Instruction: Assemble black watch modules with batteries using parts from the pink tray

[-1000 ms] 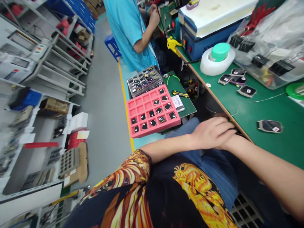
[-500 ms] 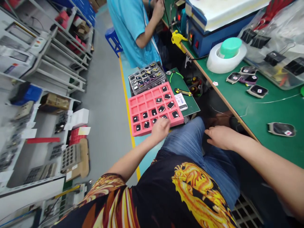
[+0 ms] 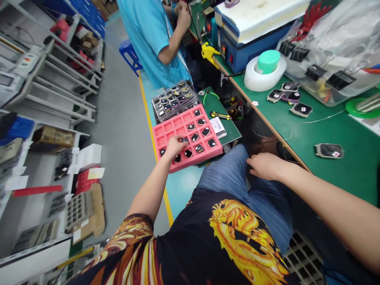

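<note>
My left hand [image 3: 175, 147] reaches over the pink tray [image 3: 159, 129]. Its thumb and fingers are closed on a small dark watch face [image 3: 185, 140] in the middle of the tray. Other watch faces with white stickers, such as this one [image 3: 206, 131], lie in the compartments around it; part of the near-left row is hidden behind the hand. My right hand [image 3: 263, 166] hangs above my thigh beside the bench edge, its fingers loosely apart, with nothing visible in it.
A clear plastic box of watch parts [image 3: 175, 97] stands behind the tray. To its right lie a yellow cutter [image 3: 220, 115] and a white box [image 3: 218, 126]. The green bench [image 3: 293, 138] holds watch cases, a tape roll [image 3: 251, 79] and a blue heater [image 3: 243, 51]. A co-worker [image 3: 148, 35] sits ahead.
My left hand has moved from the tray's near edge leftward and inward, and has closed on a watch face. My right hand stays over the thigh. The view has shifted slightly.
</note>
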{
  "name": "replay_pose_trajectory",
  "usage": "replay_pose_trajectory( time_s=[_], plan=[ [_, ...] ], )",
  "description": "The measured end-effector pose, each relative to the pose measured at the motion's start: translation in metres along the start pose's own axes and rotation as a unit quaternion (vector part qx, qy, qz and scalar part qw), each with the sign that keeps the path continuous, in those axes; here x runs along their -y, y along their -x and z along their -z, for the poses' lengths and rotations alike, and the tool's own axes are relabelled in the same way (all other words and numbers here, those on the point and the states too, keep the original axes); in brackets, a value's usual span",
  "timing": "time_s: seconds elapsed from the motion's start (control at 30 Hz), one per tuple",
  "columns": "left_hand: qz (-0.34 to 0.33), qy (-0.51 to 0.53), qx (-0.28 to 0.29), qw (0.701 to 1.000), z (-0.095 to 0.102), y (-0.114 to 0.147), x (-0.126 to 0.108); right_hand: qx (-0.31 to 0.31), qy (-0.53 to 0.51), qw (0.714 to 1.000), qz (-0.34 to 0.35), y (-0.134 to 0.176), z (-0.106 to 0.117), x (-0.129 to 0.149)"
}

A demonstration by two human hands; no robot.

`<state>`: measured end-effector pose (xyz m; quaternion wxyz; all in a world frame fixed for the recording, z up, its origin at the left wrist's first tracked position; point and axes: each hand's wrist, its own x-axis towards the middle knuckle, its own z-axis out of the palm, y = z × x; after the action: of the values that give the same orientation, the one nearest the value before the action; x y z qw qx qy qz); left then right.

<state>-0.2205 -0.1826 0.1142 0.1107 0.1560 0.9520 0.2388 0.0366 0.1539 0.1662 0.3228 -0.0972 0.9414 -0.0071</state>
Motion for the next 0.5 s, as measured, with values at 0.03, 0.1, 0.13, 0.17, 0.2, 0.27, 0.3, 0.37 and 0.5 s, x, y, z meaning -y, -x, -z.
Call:
replay_pose_trajectory(
  time_s=[0.03, 0.1, 0.13, 0.17, 0.2, 0.27, 0.3, 0.37, 0.5],
  plan=[
    [-0.001, 0.003, 0.012, 1.0, 0.005, -0.001, -0.002, -0.003, 0.0, 1.0, 0.002, 0.0, 0.001, 0.001],
    [-0.013, -0.005, 0.027, 1.0, 0.014, 0.0, -0.011, -0.009, 0.003, 1.0, 0.002, 0.0, 0.003, 0.004],
    [-0.019, -0.013, 0.029, 0.999, 0.017, 0.001, -0.018, -0.008, 0.004, 1.0, 0.001, 0.0, 0.003, 0.005],
    [-0.029, -0.025, 0.025, 0.999, 0.019, 0.002, -0.028, -0.005, 0.004, 1.0, -0.001, 0.0, 0.003, 0.006],
    [-0.043, -0.041, 0.013, 0.998, 0.02, 0.004, -0.041, -0.002, 0.003, 1.0, -0.002, 0.0, 0.004, 0.007],
    [-0.09, -0.059, -0.016, 0.994, 0.016, 0.009, -0.075, 0.002, 0.002, 1.0, 0.0, 0.0, 0.004, 0.009],
    [-0.126, -0.049, -0.027, 0.99, 0.012, 0.013, -0.096, 0.001, 0.003, 1.0, 0.002, 0.0, 0.004, 0.009],
    [-0.2, 0.047, -0.004, 0.979, -0.002, 0.024, -0.146, -0.003, 0.004, 1.0, 0.009, 0.0, 0.004, 0.009],
    [-0.324, 0.296, 0.075, 0.895, -0.042, 0.057, -0.257, 0.006, -0.008, 1.0, 0.014, 0.002, 0.0, 0.005]
  ],
)
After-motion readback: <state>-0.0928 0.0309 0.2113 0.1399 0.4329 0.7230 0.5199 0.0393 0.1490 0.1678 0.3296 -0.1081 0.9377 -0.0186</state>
